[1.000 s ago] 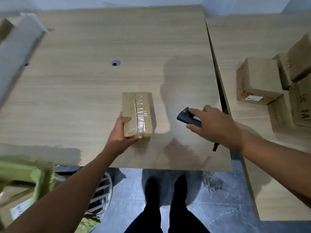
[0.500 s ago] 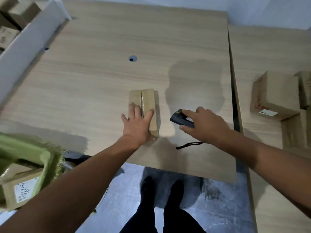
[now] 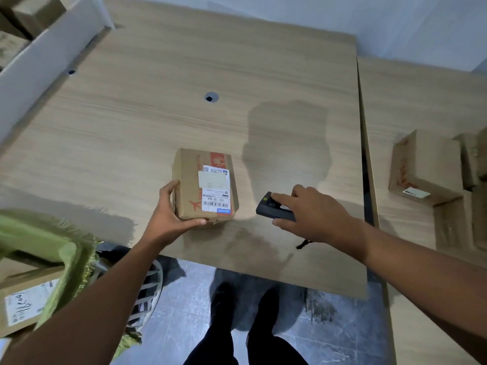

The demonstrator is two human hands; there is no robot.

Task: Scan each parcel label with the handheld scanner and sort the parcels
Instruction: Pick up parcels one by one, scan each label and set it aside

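Observation:
A small brown cardboard parcel [image 3: 191, 184] lies on the wooden table [image 3: 163, 119] near its front edge, with a white shipping label [image 3: 216, 191] facing up. My left hand [image 3: 171, 217] grips the parcel's near left corner, thumb along the side and fingers under the front edge. Just to the right, my right hand [image 3: 313, 214] holds the black handheld scanner [image 3: 272, 208], whose nose points left toward the parcel. A black wrist strap [image 3: 303, 243] hangs below the hand.
Several brown parcels [image 3: 427, 164] sit on a second table at the right, across a narrow gap. A white cardboard wall [image 3: 44, 54] stands at the far left. A green bag [image 3: 60, 248] with a labelled parcel [image 3: 23, 304] sits at lower left, beside a wire basket [image 3: 147, 293].
The parcel has been turned over: its taped seam faced up before, its label faces up now. My left hand shifted from flat on top to gripping its near corner. The scanner hand stayed alongside.

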